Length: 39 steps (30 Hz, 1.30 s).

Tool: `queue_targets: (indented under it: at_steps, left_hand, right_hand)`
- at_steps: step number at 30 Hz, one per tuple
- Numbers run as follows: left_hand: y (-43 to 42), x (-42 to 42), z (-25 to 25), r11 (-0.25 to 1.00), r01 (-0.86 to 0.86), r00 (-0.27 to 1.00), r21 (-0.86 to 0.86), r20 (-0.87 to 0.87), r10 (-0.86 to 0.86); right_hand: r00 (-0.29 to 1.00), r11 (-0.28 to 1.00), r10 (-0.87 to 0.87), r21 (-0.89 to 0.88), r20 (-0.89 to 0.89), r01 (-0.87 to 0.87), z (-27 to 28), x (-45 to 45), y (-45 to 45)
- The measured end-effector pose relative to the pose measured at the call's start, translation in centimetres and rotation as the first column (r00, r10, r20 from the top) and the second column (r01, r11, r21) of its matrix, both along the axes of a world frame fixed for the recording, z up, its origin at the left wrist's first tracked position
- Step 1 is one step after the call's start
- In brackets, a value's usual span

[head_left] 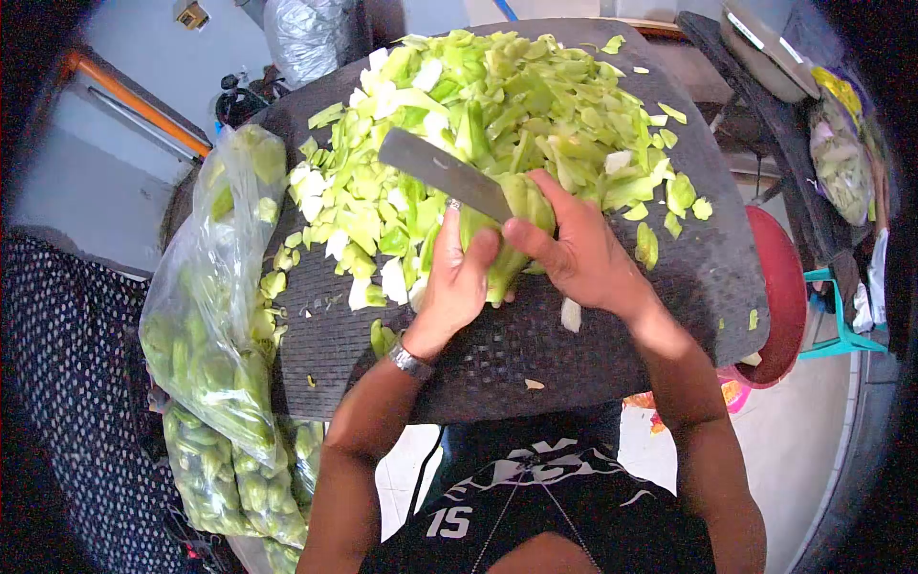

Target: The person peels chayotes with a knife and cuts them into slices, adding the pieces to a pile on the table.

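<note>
A wide-bladed knife (446, 174) slants from the upper left down to a pale green chayote (526, 203), its blade end meeting the flesh. My right hand (583, 251) is closed at the chayote's right side, index finger stretched along it and thumb near the blade; the knife's handle is hidden there. From below left, my left hand (459, 275) wraps the chayote, thumb on top, other fingers mostly concealed. A ring and a metal watch are on that side. Just beyond both hands rises a large heap of cut chayote pieces (564, 105).
The dark woven-textured tabletop (497, 359) carries scattered scraps. Clear plastic bags of whole chayotes (210, 316) stand against its left edge. A red basin (776, 297) and a turquoise stool (841, 316) are at right. A silvery plastic bag (311, 43) sits behind the table.
</note>
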State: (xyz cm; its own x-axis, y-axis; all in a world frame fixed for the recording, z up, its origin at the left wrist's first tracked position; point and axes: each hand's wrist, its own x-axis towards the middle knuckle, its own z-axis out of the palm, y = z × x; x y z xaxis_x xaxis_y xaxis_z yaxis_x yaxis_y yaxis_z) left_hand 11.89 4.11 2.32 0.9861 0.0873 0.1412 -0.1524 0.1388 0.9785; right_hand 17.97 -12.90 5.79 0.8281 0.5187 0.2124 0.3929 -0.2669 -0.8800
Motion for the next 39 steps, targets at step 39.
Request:
queue_targets:
  at_steps: [39]
  left_hand:
    - [2.9,0.9,1.2,0.872,0.124,0.947,-0.474,-0.205,-0.246]
  right_hand:
    - [0.997,0.996,0.040,-0.082,0.071,-0.034,-0.1,0.6,-0.2]
